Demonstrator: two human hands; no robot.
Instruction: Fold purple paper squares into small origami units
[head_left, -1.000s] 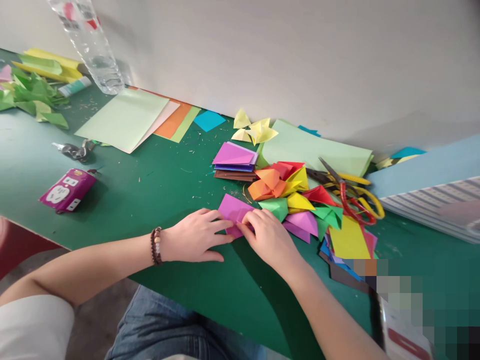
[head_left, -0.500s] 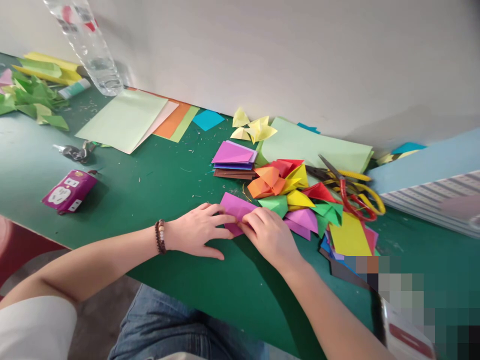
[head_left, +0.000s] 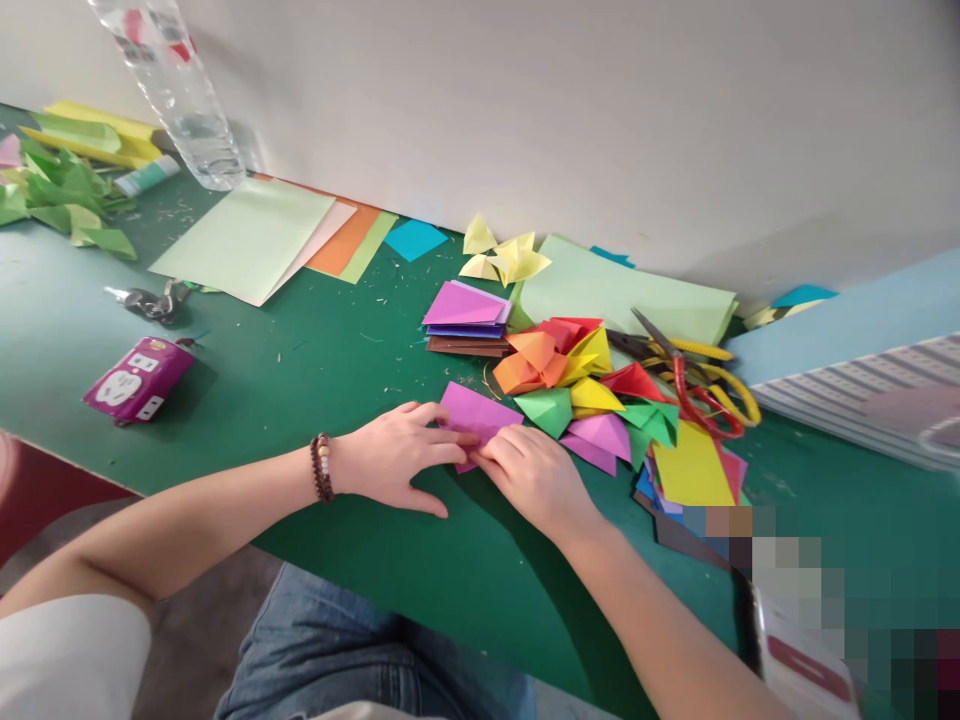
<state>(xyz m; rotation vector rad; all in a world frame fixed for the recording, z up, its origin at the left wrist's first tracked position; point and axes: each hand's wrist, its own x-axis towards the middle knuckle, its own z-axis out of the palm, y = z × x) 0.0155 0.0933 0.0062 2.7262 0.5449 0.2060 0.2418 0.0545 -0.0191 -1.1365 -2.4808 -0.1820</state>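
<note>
A folded sheet of purple origami paper [head_left: 481, 412] lies on the green table, pressed under both my hands. My left hand [head_left: 394, 458], with a beaded bracelet [head_left: 322, 467] on its wrist, holds the sheet's left part, fingertips on top. My right hand [head_left: 534, 478] pinches the lower edge beside it. Just beyond the sheet sits a heap of folded multicoloured paper pieces [head_left: 592, 395]. The sheet's lower part is hidden by my fingers.
Red-handled scissors [head_left: 694, 385] lie right of the heap, beside a stack of paper squares [head_left: 465, 312]. Further left are pale green sheets [head_left: 244, 240], a water bottle [head_left: 180, 100] and a magenta power socket [head_left: 139, 380]. The table's near edge runs below my arms.
My hands have moved slightly closer together on the purple sheet, and more of its right corner shows past my fingers. The whole view has shifted a little.
</note>
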